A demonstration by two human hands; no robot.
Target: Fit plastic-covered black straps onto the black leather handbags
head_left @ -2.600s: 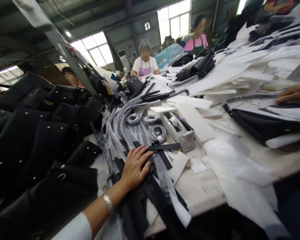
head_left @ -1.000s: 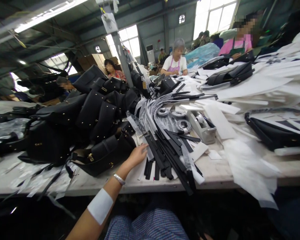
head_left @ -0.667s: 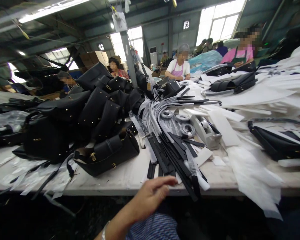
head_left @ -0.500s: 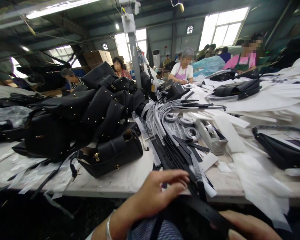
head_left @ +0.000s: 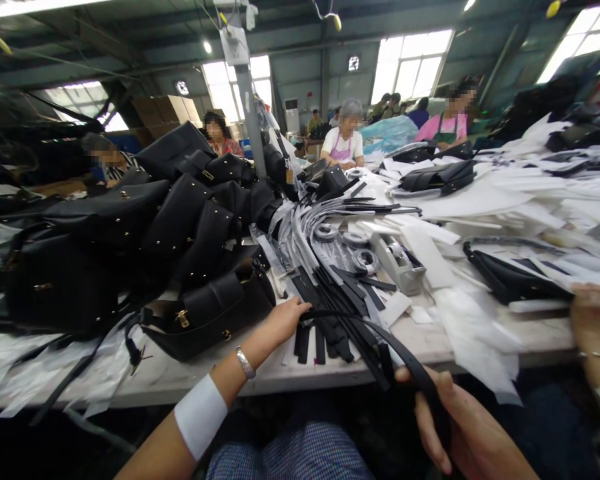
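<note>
A long black bag strap (head_left: 391, 339) stretches in an arc between my two hands above the table's front edge. My left hand (head_left: 286, 321) pinches one end of it beside a bundle of black straps (head_left: 337, 297), many partly wrapped in clear film. Lower down, my right hand (head_left: 463, 417) grips the strap farther along, thumb and fingers closed around it. Left of my left hand stands a black handbag (head_left: 210, 310) with a gold clasp, its top open.
Many black handbags (head_left: 130, 207) are heaped at the left. A grey tape dispenser (head_left: 397, 267) stands right of the straps, near white foam sheets (head_left: 473, 320). A co-worker's hand (head_left: 595, 320) rests by a black bag (head_left: 517, 273) at the right. Several people work across the table.
My left hand has moved forward and left to the strap bundle, drawing the strap out longer. My right hand has come further into view. A co-worker's hand has appeared at the right.
</note>
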